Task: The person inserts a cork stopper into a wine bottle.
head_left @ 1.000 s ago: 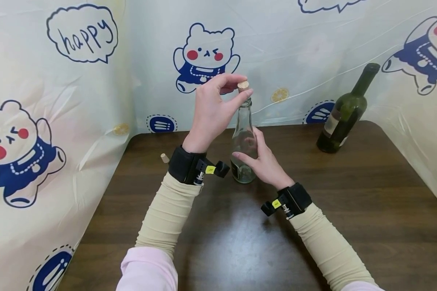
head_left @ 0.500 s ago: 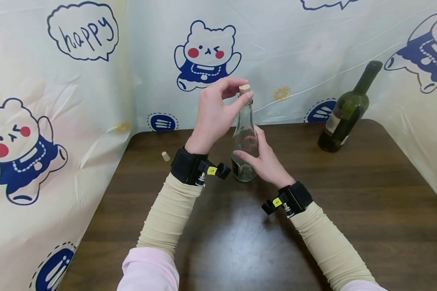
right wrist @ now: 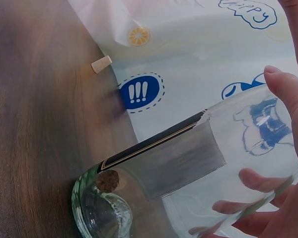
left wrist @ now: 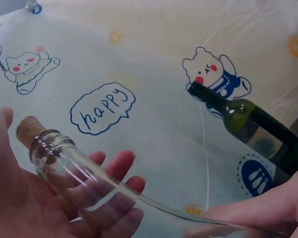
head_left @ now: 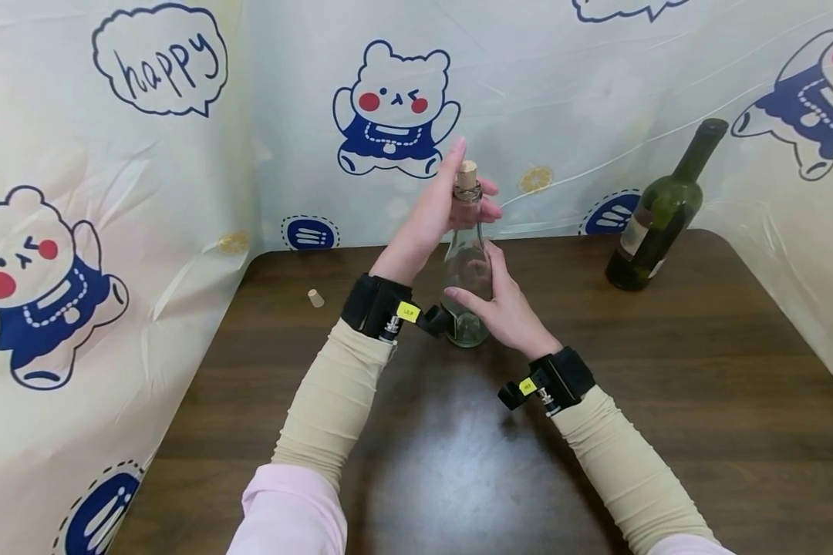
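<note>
A clear glass bottle [head_left: 467, 262] stands upright on the table with a cork [head_left: 467, 174] stuck in its mouth, part of the cork above the rim. My right hand [head_left: 514, 312] grips the bottle's body, fingers round the far side and thumb in front. Beside the neck is my left hand [head_left: 426, 212], thumb raised and fingers loosely extended behind the glass. In the left wrist view, the cork [left wrist: 31, 130] is free of the left thumb and fingers. Through the glass in the right wrist view, a round brown cork-like piece [right wrist: 108, 181] shows near the bottle's base.
A second cork [head_left: 315, 298] lies on the dark wooden table [head_left: 597, 432], left of the bottle. A green wine bottle [head_left: 655, 220] stands at the back right. Behind the table hangs a printed sheet [head_left: 541, 100].
My left hand has let go of the cork and shifted down beside the bottle neck, turning thumb up. The cork stays in the mouth. My right hand keeps its grip.
</note>
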Demonstrator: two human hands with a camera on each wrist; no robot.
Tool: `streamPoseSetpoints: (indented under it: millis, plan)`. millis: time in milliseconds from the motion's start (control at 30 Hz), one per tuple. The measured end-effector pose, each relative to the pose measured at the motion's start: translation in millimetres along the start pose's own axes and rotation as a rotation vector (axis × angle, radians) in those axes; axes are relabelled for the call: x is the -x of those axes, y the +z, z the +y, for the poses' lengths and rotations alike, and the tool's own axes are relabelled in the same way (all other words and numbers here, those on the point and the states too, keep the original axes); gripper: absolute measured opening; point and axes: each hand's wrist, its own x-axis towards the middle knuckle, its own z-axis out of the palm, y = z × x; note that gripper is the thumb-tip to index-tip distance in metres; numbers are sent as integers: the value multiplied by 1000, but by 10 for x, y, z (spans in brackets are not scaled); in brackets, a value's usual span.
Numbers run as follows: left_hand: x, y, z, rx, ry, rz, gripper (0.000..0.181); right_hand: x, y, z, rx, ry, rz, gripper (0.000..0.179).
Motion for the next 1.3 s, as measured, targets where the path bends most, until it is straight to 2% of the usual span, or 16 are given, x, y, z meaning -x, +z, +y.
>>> streamPoseSetpoints:
  millis: [200, 467, 800, 1067, 1300]
  plan:
    - [-25, 44, -32, 1, 0, 8, 73, -3, 7, 13, 0, 5, -1, 91]
    - [-43, 16, -50, -7, 17, -29, 67, 6, 10, -2, -5, 2, -4, 92]
    - [-40, 3, 15, -56, -3, -48, 65, 4, -4, -7, -25, -1, -5, 90]
    - [-38, -13, 46, -94, 16, -51, 63, -7, -6, -23, -19, -8, 0, 89]
    - [-41, -13, 7, -71, 17, -45, 62, 1, 4, 3, -17, -7, -4, 87]
